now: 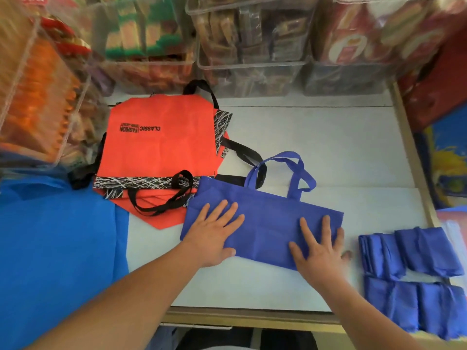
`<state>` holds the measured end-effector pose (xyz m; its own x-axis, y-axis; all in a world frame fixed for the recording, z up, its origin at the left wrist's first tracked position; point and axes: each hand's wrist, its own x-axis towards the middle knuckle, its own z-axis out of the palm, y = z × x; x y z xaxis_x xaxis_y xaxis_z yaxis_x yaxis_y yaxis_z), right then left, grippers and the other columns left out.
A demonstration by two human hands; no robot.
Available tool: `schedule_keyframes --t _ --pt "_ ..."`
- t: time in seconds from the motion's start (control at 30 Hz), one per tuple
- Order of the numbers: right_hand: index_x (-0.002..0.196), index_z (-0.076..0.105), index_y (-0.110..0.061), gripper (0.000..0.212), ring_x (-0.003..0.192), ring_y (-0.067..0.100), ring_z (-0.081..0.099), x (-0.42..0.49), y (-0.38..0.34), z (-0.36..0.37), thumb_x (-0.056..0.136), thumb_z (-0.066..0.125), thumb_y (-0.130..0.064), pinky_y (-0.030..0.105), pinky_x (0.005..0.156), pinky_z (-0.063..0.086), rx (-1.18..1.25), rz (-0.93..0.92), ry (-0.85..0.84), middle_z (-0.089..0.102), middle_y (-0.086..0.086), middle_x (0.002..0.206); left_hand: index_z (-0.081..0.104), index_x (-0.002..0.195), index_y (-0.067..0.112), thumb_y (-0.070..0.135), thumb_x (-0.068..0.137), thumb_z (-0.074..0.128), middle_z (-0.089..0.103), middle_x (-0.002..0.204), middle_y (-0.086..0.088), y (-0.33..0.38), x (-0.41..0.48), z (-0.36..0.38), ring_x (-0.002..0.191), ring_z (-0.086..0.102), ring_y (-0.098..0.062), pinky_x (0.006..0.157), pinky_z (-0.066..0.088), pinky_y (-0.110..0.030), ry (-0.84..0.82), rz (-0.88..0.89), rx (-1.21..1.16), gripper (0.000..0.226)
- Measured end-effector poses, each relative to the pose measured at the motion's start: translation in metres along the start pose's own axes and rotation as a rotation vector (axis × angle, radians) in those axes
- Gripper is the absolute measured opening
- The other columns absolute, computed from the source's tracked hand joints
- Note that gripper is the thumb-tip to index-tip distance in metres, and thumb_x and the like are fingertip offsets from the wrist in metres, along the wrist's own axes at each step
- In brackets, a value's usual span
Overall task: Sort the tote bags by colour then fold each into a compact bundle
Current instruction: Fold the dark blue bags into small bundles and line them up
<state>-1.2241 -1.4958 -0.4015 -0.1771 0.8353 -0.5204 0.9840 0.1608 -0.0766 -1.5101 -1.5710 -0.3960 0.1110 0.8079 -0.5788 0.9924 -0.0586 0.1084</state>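
Violet-blue nonwoven cloth lies flat under both palms: the left hand is spread with straight fingers and presses on the left part of a tote bag, and the right hand is spread the same way on its lower right corner, thumb out over the near edge. Neither hand pinches or grips anything; both only press. The bag lies open-side away from the person on the white table, near its front edge, with its two handles looping out beyond the far edge and its left corner lapping over a stack of orange-red bags with black straps. Just to the right, apart from the bag, sit folded bundles of the same violet-blue. A bright blue cloth covers the left end of the table; whether it is more bags cannot be told. Clear bins of packaged goods line the back. Sorting looks done for these colours, and the step in hand appears to be smoothing this blue bag before folding. The next move probably calls for tucking the handles down onto the body, then pinching one side edge and bringing it across in even folds, with the other hand pinning the cloth so that it does not slide or drag the orange-red stack.
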Motion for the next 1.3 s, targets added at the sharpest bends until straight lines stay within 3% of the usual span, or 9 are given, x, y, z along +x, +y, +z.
schedule_keyframes --t 0.17,0.33,0.5,0.7,0.87,0.93,1.1,1.17,1.3 --pt "0.159 0.015 -0.047 0.074 0.149 0.051 0.002 0.007 -0.011 0.014 0.093 0.045 -0.062 0.063 0.119 0.017 0.006 -0.117 0.130 0.002 0.013 0.168 -0.004 0.161 0.044 0.068 0.088 0.053 -0.031 0.165 0.010 -0.011 -0.029 0.017 0.152 -0.028 -0.018 0.123 -0.010 -0.049 0.002 0.029 -0.088 0.095" --pt "0.153 0.044 -0.026 0.067 0.129 0.035 0.030 0.021 -0.017 0.014 0.094 0.062 -0.051 0.050 0.115 0.026 0.339 -0.027 0.287 0.040 0.014 0.139 0.036 0.156 0.036 0.065 0.094 0.039 0.015 0.170 0.006 0.002 -0.073 0.042 0.155 0.021 -0.026 0.122 0.021 -0.051 0.105 -0.042 -0.149 0.068" --pt "0.116 0.066 -0.021 0.021 0.124 0.032 0.035 0.026 -0.019 0.013 0.098 0.062 -0.032 0.036 0.105 0.031 0.502 0.054 0.361 0.046 0.010 0.131 0.040 0.154 0.036 0.063 0.091 0.041 0.018 0.170 0.000 0.000 -0.079 0.054 0.156 0.018 -0.029 0.121 0.002 -0.049 0.098 -0.090 -0.106 0.068" --pt "0.093 0.065 -0.022 0.002 0.113 0.040 0.045 0.040 -0.013 0.016 0.094 0.066 -0.024 0.051 0.100 0.038 0.419 0.029 0.491 0.050 0.007 0.131 0.001 0.162 0.042 0.074 0.091 0.040 -0.028 0.166 0.008 0.005 -0.074 0.055 0.153 -0.028 -0.019 0.124 -0.017 -0.042 0.076 -0.055 -0.181 0.087" --pt "0.089 0.059 -0.026 0.008 0.115 0.039 0.045 0.043 -0.004 0.014 0.094 0.064 -0.026 0.051 0.099 0.033 0.438 0.058 0.454 0.049 0.005 0.134 0.017 0.161 0.043 0.076 0.090 0.041 -0.007 0.172 0.004 0.015 -0.070 0.057 0.158 -0.004 -0.024 0.126 -0.006 -0.044 0.097 -0.058 -0.124 0.082" --pt "0.098 0.060 -0.024 0.007 0.116 0.040 0.046 0.044 -0.004 0.011 0.094 0.065 -0.027 0.051 0.100 0.033 0.443 0.049 0.441 0.048 0.006 0.135 0.031 0.158 0.038 0.074 0.090 0.040 0.014 0.171 0.000 0.019 -0.072 0.062 0.156 0.017 -0.028 0.126 0.012 -0.049 0.141 -0.063 -0.089 0.078" --pt "0.151 0.045 -0.018 0.057 0.146 0.044 0.031 0.010 -0.013 0.009 0.098 0.053 -0.036 0.055 0.120 0.017 0.076 -0.276 0.561 0.035 0.016 0.160 0.028 0.160 0.037 0.070 0.094 0.037 0.013 0.171 0.003 0.024 -0.073 0.088 0.157 0.015 -0.025 0.124 0.017 -0.049 0.197 -0.115 -0.101 0.074" --pt "0.158 0.038 -0.027 0.060 0.155 0.041 0.017 -0.014 -0.019 0.023 0.102 0.046 -0.047 0.056 0.126 0.011 -0.052 -0.506 0.446 0.026 0.012 0.167 0.025 0.161 0.036 0.069 0.096 0.036 0.014 0.171 0.001 0.022 -0.073 0.094 0.157 0.015 -0.026 0.121 0.014 -0.050 0.210 -0.106 -0.092 0.073" --pt "0.162 0.005 -0.044 0.066 0.158 0.030 -0.007 -0.020 -0.002 0.052 0.103 0.022 -0.068 0.058 0.126 0.007 -0.195 -0.469 0.191 0.000 -0.003 0.172 0.012 0.164 0.033 0.069 0.100 0.028 0.005 0.172 -0.001 0.020 -0.072 0.107 0.159 0.002 -0.026 0.122 0.006 -0.053 0.235 -0.083 -0.080 0.075"
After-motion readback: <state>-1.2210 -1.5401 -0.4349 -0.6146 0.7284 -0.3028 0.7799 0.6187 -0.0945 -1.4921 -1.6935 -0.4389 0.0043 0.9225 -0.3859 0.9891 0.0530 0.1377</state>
